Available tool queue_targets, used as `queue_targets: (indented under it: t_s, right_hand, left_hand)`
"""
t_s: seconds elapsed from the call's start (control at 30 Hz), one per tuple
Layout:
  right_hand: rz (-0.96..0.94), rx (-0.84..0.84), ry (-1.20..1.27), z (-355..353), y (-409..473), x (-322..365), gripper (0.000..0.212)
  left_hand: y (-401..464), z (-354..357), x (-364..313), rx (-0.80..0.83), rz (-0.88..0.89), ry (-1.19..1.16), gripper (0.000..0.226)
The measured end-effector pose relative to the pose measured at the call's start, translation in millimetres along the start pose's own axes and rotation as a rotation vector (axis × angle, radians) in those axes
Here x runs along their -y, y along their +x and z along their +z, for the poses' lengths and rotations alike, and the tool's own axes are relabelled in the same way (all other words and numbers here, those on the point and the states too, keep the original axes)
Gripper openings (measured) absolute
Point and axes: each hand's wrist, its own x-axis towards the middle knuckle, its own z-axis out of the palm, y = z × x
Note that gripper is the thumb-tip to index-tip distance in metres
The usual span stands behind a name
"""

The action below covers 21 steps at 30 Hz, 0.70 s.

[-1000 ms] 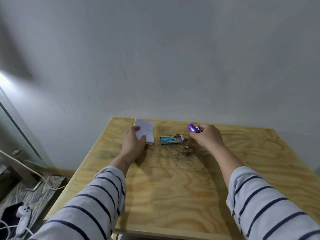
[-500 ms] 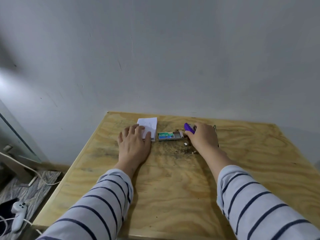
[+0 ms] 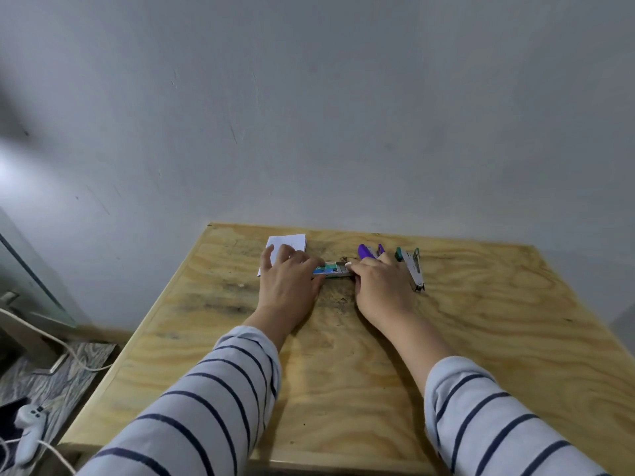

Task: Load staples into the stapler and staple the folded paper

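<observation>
1. Head view had both your hands out at the far edge of the plywood surface (image 3: 343, 355), meeting over the staple box (image 3: 332, 269).
2. Your left hand (image 3: 290, 281) lay palm-down, fingers (image 3: 285, 250) loosely spread, the rightmost tip touching the box's left end and the others resting across the folded paper (image 3: 288, 242).
3. Your right hand (image 3: 381, 285) had its fingers drawn together, one tip at the box's right end; whether it truly pinched the box or only touched it, I could not tell from here.
4. The purple stapler (image 3: 367, 250) lay just behind your right fingers, untouched, and a metal stapler with a green end (image 3: 412, 269) lay just beside that hand on the right.
5. The box looked to have its tray partly slid out, though the detail was too small to be sure; no staples loaded yet, by my reading.
6. Handling call: that box looked a light card sleeve, so it would skate on the wood; you'd want to pin the sleeve with the left and draw the tray by its end.
7. A staple strip is stiff but brittle along its length; best taken by its long sides, near the middle, with a gentle pinch.
8. The paper was thin and light, held flat only by your left fingers.
</observation>
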Motion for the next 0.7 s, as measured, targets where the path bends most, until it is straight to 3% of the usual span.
queue_targets:
  t_s: [0.53,0.7]
  right_hand:
    - [0.084,0.041,0.047,-10,-3,9,0.043]
    - [0.084,0.067,0.06,-11,-4,12,0.043]
  left_hand:
    - [16,-1,-36,0.072,-0.054,-0.288,0.03]
    - [11,-2,-36,0.083,-0.039,-0.255,0.03]
